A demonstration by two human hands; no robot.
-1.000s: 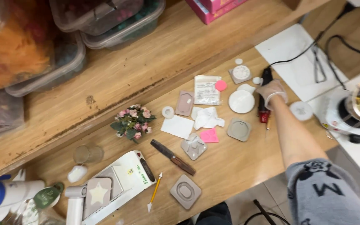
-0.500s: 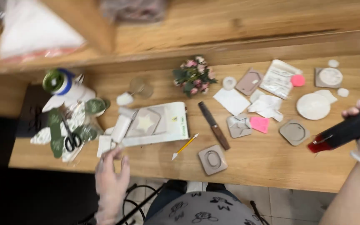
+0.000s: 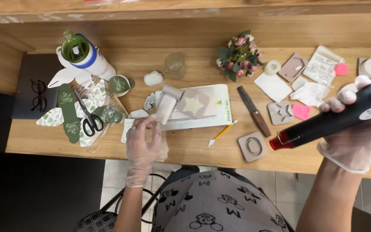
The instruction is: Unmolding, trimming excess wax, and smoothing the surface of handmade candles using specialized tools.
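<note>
Table: a long light wooden table [image 3: 194, 148] with craft bits all over it.
Heat tool: a black heat tool with a red tip [image 3: 336, 118], held above the table at the right, its tip pointing left, just past the grey square mould with an oval hole [image 3: 253, 146].
Right hand: the right hand [image 3: 357, 133], in a thin clear glove, is closed tight around the black handle.
Left hand: the left hand [image 3: 142, 141], gloved too, lies near the front edge with its fingers bent down on a thin clear plastic piece [image 3: 162, 150]. I cannot tell if it is pinching it or only pressing on it.
White board: a white flat board [image 3: 202, 112] sits in the middle, with a grey mould with a pale star shape [image 3: 194, 103] on top.
Bottle: a white bottle with a blue band and green top [image 3: 82, 53] lies on its side at the back left.
Flowers: a small bunch of pink flowers [image 3: 239, 53] stands at the back.
Scissors: black scissors [image 3: 89, 118] lie on green and white leaf cut-outs [image 3: 67, 111].
Knife: a brown-handled knife [image 3: 254, 111] lies right of the board.
How far: the moulds look set out and the tool is in hand, but its tip is not on any mould yet, so I think the heating work is not done.
</note>
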